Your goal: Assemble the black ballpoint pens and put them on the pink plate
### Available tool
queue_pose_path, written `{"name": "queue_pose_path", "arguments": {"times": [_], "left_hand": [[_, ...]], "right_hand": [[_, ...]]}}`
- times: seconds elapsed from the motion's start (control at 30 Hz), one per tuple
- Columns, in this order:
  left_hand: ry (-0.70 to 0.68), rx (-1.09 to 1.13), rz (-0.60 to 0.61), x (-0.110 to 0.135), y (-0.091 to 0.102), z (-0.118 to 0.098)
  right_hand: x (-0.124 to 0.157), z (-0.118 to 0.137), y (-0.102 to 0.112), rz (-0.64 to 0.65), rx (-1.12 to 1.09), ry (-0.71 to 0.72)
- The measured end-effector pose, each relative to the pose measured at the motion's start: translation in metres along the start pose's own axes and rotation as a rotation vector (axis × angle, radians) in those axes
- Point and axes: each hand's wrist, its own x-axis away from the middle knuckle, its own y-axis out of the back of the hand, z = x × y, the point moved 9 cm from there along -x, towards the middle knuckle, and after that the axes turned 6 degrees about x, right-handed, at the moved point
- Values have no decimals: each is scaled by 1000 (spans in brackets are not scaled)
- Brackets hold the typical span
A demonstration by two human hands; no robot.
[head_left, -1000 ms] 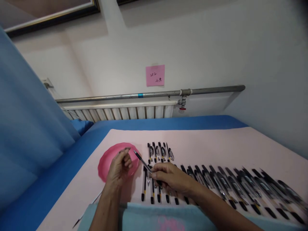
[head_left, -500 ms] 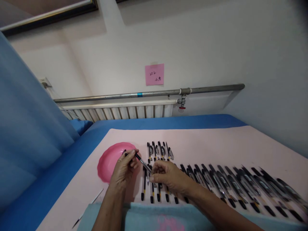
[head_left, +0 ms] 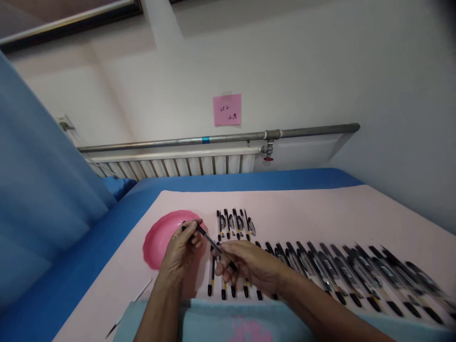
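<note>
Thumb and fingertips of the left hand (head_left: 182,246) pinch together at the front end of a slanted pen (head_left: 213,242), a dark piece jutting beyond them. Curled fingers of the right hand (head_left: 251,262) clasp its rear half. It hangs over laid-out pens (head_left: 210,284), beside the pink bowl (head_left: 156,243).

- A head-worn camera looks forward and down, left hand (head_left: 182,247) and right hand (head_left: 251,261) near, at lower centre.
- It faces a wall (head_left: 302,71) across the upper frame.
</note>
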Motion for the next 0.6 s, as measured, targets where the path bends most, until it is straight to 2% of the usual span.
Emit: {"name": "queue_pose_path", "arguments": {"times": [0.07,0.17,0.2,0.33,0.37,0.5,0.6], "left_hand": [[-3,-8,0,0,0,0],[-10,-9,8,1,0,-1],[-7,-10,13,1,0,0],[7,-34,26,0,0,2],[4,-40,26,0,0,2],[0,-51,17,2,-2,2],[-14,-62,-4,6,-3,1]], "right_hand": [[0,-1,1,-8,18,0],[1,9,16,-177,105,114],[1,11,16,-188,99,135],[1,3,-2,-13,-35,36],[1,3,-3,-5,-36,23],[2,8,9,-146,18,72],[0,3,1,-48,-75,41]]}}
